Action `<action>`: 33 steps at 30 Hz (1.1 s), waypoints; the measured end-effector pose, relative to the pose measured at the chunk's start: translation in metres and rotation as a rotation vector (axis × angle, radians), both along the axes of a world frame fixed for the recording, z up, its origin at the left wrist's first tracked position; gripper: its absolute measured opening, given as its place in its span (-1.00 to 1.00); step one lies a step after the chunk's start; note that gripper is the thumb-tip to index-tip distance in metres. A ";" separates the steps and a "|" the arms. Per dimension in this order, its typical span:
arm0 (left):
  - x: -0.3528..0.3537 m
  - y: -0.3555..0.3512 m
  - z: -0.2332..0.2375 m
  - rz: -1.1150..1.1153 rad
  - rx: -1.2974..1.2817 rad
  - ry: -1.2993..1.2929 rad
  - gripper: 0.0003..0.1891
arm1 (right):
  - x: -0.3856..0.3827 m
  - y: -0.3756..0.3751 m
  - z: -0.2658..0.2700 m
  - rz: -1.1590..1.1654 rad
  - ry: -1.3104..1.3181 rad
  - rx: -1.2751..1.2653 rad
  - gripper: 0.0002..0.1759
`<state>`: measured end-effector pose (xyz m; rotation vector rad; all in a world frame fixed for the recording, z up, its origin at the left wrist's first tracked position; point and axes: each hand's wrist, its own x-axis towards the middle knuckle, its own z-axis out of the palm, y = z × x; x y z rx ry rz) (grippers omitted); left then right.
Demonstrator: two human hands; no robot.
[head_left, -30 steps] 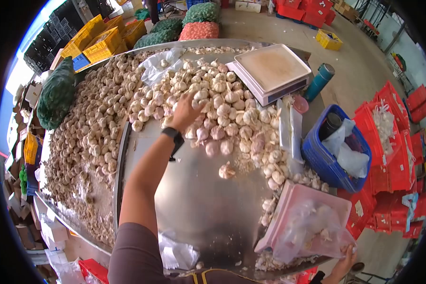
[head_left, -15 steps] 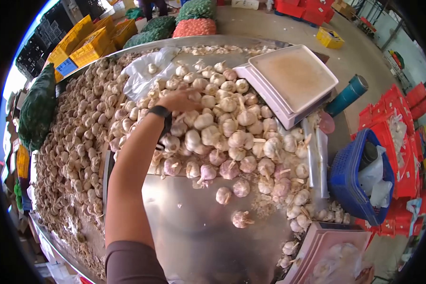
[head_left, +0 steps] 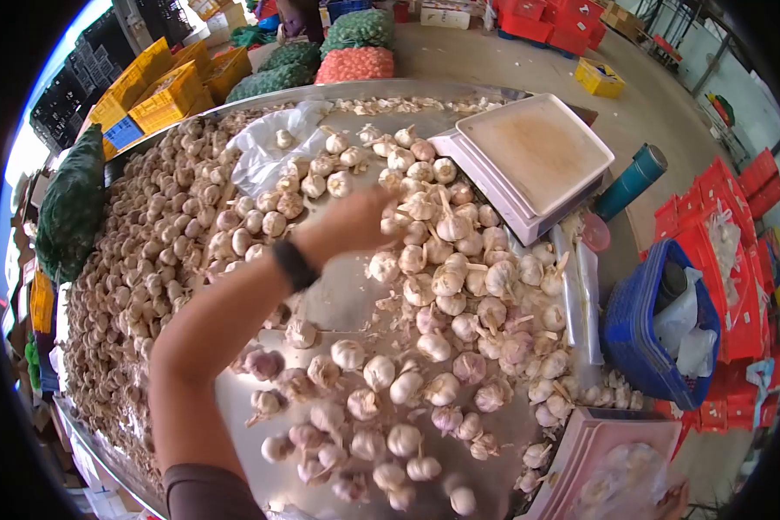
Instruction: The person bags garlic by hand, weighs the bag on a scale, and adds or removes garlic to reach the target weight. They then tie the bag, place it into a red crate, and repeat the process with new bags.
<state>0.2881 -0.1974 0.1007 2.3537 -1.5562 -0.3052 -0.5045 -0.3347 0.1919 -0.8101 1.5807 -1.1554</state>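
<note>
My left hand (head_left: 355, 227), with a dark band on the wrist, reaches over the metal table beside the pile of white garlic bulbs (head_left: 449, 279). Its fingers are blurred near the pile's left edge, so their grip is unclear. Loose bulbs (head_left: 379, 373) lie spread over the near part of the table. At the lower right edge, part of what looks like my right hand (head_left: 672, 501) shows beside a clear plastic bag of garlic (head_left: 620, 475) on a pinkish scale (head_left: 572, 451); its fingers are mostly hidden.
Smaller, browner garlic (head_left: 139, 260) covers the left side. A second scale (head_left: 536, 152) stands at the back right, near a teal bottle (head_left: 633, 182) and a blue basket (head_left: 637, 321). A white plastic bag (head_left: 269, 143) lies at the back. Crates and net sacks are beyond.
My left hand has moved right and toward me. Many bulbs have spread from the pile onto the near metal surface, leaving a gap under my forearm. One bulb at the bottom is blurred.
</note>
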 end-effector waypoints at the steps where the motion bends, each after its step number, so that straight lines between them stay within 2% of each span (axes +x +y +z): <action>1: 0.022 -0.032 -0.007 0.021 -0.078 -0.107 -0.24 | -0.035 -0.010 -0.015 -0.008 0.007 -0.003 -0.88; 3: 0.061 -0.089 -0.034 0.146 -0.136 -0.078 -0.17 | -0.134 -0.037 -0.058 0.003 -0.266 -0.014 -0.87; 4: 0.077 -0.114 -0.053 0.226 -0.115 -0.018 -0.14 | -0.134 -0.038 -0.057 -0.005 -0.258 -0.021 -0.87; 5: 0.075 -0.131 -0.056 0.304 -0.089 0.046 -0.11 | -0.128 -0.036 -0.051 0.031 -0.191 -0.038 -0.82; 6: 0.077 -0.142 -0.060 0.126 0.009 0.193 -0.15 | -0.122 -0.034 -0.042 0.065 -0.119 -0.050 -0.76; 7: 0.073 -0.154 -0.078 0.112 0.020 0.213 -0.15 | -0.100 -0.026 -0.027 0.095 -0.042 -0.052 -0.70; 9: 0.064 -0.164 -0.111 0.255 0.116 -0.093 -0.20 | -0.054 -0.008 -0.011 0.155 0.096 -0.019 -0.58; 10: 0.059 -0.155 -0.109 0.196 0.161 -0.112 -0.22 | -0.025 -0.009 -0.010 0.143 0.226 0.020 -0.36; 11: 0.053 -0.146 -0.103 0.085 0.213 -0.178 -0.27 | -0.038 -0.016 -0.027 0.137 0.231 0.037 -0.36; 13: 0.016 -0.111 -0.089 -0.033 0.182 -0.165 -0.32 | -0.066 -0.038 -0.063 0.050 0.740 -0.309 -0.67; 14: -0.010 -0.088 -0.077 0.034 0.189 -0.065 -0.34 | -0.052 -0.034 -0.057 0.056 0.742 -0.302 -0.67; 15: -0.030 -0.069 -0.081 0.032 0.108 -0.029 -0.39 | -0.020 -0.028 -0.047 0.013 0.360 -0.196 -0.65; 16: -0.053 -0.053 -0.064 -0.019 0.214 -0.013 -0.34 | -0.006 -0.023 -0.038 -0.033 -0.018 -0.086 -0.62; 17: -0.079 -0.036 -0.062 -0.021 0.204 -0.048 -0.36 | -0.012 -0.020 -0.032 -0.032 -0.014 -0.082 -0.62; 19: -0.119 -0.002 -0.056 -0.044 0.250 -0.023 -0.38 | -0.028 -0.011 -0.022 0.209 -0.026 0.009 -0.65; 20: -0.138 0.017 -0.056 -0.054 0.274 -0.008 -0.37 | -0.042 -0.010 -0.030 0.226 -0.085 -0.040 -0.74; 21: -0.157 0.037 -0.055 -0.066 0.298 0.006 -0.36 | -0.037 -0.005 -0.028 0.227 -0.081 -0.041 -0.74; 23: -0.190 0.075 -0.045 -0.131 0.319 0.030 -0.31 | -0.016 0.012 -0.020 0.021 -0.112 -0.076 -0.81; 24: -0.205 0.095 -0.041 -0.204 0.357 0.043 -0.30 | -0.030 0.017 -0.019 0.134 -0.172 -0.071 -0.80; 26: -0.224 0.120 -0.027 -0.323 0.424 0.100 -0.31 | -0.038 0.026 -0.016 0.175 -0.183 -0.088 -0.80; 27: -0.228 0.123 -0.017 -0.370 0.453 0.144 -0.33 | -0.039 0.030 -0.016 0.214 -0.189 -0.100 -0.80; 28: -0.214 0.110 -0.013 -0.382 0.427 0.373 -0.43 | -0.039 0.034 -0.014 0.212 -0.192 -0.106 -0.80; 29: -0.201 0.088 0.015 -0.184 0.539 0.434 -0.56 | -0.039 0.037 -0.011 0.245 -0.202 -0.104 -0.80; 30: -0.193 0.053 0.043 -0.087 0.607 0.297 -0.65 | -0.039 0.040 -0.008 0.278 -0.212 -0.103 -0.80; 31: -0.175 0.027 0.039 -0.010 0.431 0.271 -0.69 | -0.041 0.044 -0.008 0.275 -0.211 -0.110 -0.80; 32: -0.155 0.009 0.019 -0.077 0.114 0.065 -0.64 | -0.043 0.046 -0.009 0.242 -0.236 -0.119 -0.80; 33: -0.139 -0.021 0.002 -0.021 -0.022 0.011 -0.60 | -0.043 0.048 -0.010 0.210 -0.261 -0.132 -0.80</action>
